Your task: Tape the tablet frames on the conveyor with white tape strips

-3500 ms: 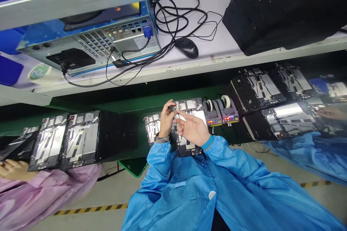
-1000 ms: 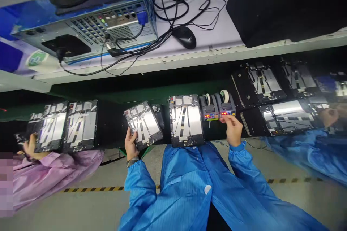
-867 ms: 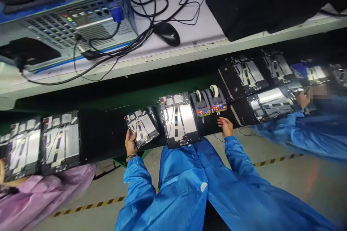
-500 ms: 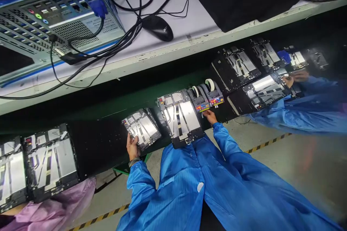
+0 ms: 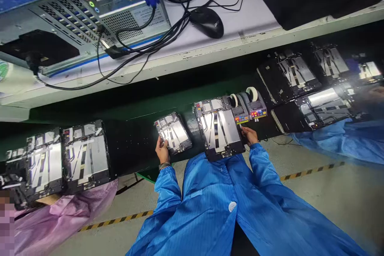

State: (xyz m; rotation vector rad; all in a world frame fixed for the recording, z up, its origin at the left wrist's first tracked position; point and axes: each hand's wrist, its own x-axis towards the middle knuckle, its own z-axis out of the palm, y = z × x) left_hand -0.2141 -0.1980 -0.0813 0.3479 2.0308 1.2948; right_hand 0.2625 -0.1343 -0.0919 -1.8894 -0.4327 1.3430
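Note:
My left hand grips the lower left edge of a small opened tablet, thumb on top. The tablet lies at a slant on the black bench and shows a silvery battery area with dark strips. To its right lies a larger opened tablet directly before my body. Beyond its right edge, my right hand is closed in a pinch just below the nearer tape dispenser. A short white strip of tape shows at its fingertips. A second tape dispenser stands alongside, with a white roll on top.
Several opened tablets lie at the left beside a person's pink sleeve. More tablets lie at the right, near another person's blue sleeve. A shelf above carries a computer case, cables and a black mouse.
The view has swung left, shifting everything rightward. The small tablet now sits flatter under my left hand. My right hand has drawn slightly down from the dispenser.

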